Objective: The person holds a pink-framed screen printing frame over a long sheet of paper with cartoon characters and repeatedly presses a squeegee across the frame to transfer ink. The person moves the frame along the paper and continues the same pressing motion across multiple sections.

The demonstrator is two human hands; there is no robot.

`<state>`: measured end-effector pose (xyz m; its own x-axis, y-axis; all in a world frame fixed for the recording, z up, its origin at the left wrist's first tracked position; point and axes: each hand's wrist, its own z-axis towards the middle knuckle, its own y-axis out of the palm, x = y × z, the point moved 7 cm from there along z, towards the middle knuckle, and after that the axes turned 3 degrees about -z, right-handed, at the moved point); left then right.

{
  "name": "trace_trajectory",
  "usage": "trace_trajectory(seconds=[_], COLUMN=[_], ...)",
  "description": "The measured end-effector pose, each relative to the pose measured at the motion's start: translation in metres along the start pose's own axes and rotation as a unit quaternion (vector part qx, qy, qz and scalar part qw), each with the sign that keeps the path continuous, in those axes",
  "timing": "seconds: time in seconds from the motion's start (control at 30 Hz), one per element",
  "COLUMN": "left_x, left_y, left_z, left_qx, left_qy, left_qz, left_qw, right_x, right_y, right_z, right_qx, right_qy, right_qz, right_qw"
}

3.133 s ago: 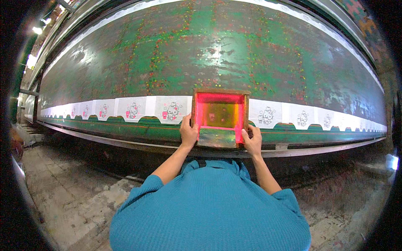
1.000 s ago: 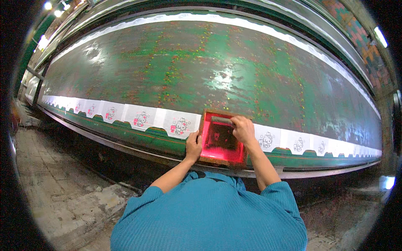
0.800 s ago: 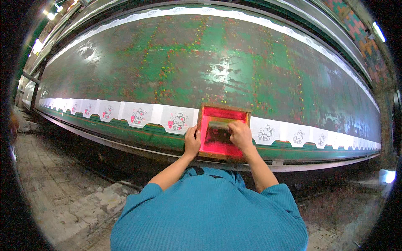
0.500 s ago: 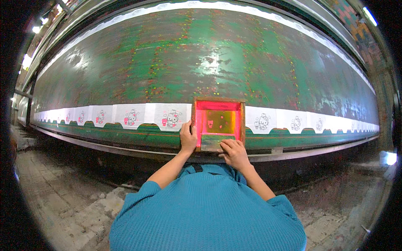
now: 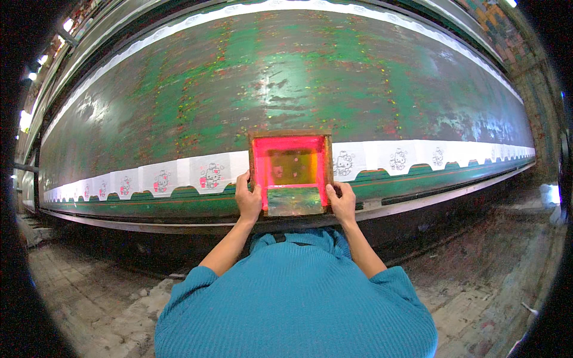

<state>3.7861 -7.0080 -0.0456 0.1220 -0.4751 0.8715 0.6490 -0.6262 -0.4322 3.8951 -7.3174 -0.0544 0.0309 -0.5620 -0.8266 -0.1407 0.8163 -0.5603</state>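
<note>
A small wooden-rimmed printing screen [image 5: 290, 133] is at the table's near edge, over the row of white pieces. Its inner walls are bright pink and its mesh [image 5: 286, 169] is yellow-brown. A flat, translucent greenish plate, apparently a squeegee [image 5: 293, 201], lies in the near end of the screen. My left hand [image 5: 248, 198] is closed around the screen's left side, thumb toward the rim. On the opposite side, my right hand [image 5: 342, 203] grips the right rim with bent fingers. Whether the screen touches the table cannot be made out.
White pieces printed with a cartoon cat [image 5: 213, 175] run leftward, the nearer ones with pink parts. Those to the right [image 5: 399, 159] show dark outlines only. The long green table [image 5: 197, 101] is paint-spotted; another white strip [image 5: 274, 6] follows its far edge. A metal rail [image 5: 412, 203] lines the front.
My right hand has left the squeegee and taken the screen's right rim. The screen looks larger and covers more of the print to its right. The whole view has shifted.
</note>
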Motion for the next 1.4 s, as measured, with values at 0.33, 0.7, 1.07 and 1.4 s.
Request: trace_trajectory(seconds=[0.33, 0.7, 1.07, 1.4], left_x=[0.063, 0.059, 0.063, 0.066], left_y=[0.147, 0.159, 0.161, 0.164], left_z=[-0.043, -0.048, -0.049, -0.055], left_qx=[0.007, 0.005, 0.011, 0.011], left_qy=[-0.031, -0.088, -0.084, -0.039], left_qz=[0.000, 0.069, 0.098, 0.092], left_qw=[0.999, 0.994, 0.992, 0.995], right_x=[0.079, 0.133, 0.111, -0.008], right_y=[-0.127, -0.125, -0.142, -0.097], right_z=[0.057, 0.069, 0.072, 0.006], right_qx=[-0.058, -0.175, -0.134, -0.229], right_qy=[0.018, -0.057, -0.077, -0.436], right_qz=[-0.041, 0.065, 0.057, -0.266], right_qw=[0.997, 0.981, 0.986, 0.829])
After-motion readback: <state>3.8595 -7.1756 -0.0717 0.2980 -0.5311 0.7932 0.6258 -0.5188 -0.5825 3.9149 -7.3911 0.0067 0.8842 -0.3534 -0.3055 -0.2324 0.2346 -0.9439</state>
